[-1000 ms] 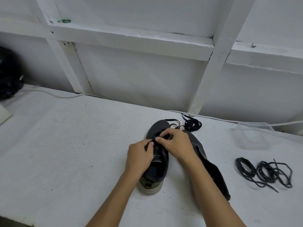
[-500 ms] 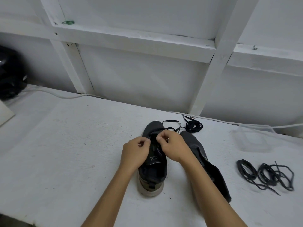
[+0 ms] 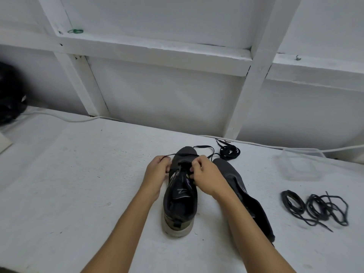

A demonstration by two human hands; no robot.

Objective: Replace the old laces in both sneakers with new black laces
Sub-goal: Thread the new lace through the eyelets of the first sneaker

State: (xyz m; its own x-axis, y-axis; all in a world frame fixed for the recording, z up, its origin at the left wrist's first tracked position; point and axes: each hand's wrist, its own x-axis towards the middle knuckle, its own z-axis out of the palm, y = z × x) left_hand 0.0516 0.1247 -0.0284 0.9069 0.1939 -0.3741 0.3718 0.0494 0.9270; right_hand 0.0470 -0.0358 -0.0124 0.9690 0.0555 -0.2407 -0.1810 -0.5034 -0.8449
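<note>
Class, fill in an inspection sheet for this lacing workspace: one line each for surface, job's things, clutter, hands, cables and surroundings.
Surface: white table, rough and speckled.
Job's things: near sneaker upright, toe pointing away, black lace at its front eyelets; second sneaker beside it on the right, partly behind the right forearm; coiled black lace beyond it; loose lace pile far right.
Clutter: clear plastic container; dark object at the left edge, unidentifiable.
Hands: left hand pinches a lace end; right hand pinches at the eyelets.
Cables: white cable along the table's back edge.
Surroundings: white wall with timber framing; green rubber band on the ledge.
</note>
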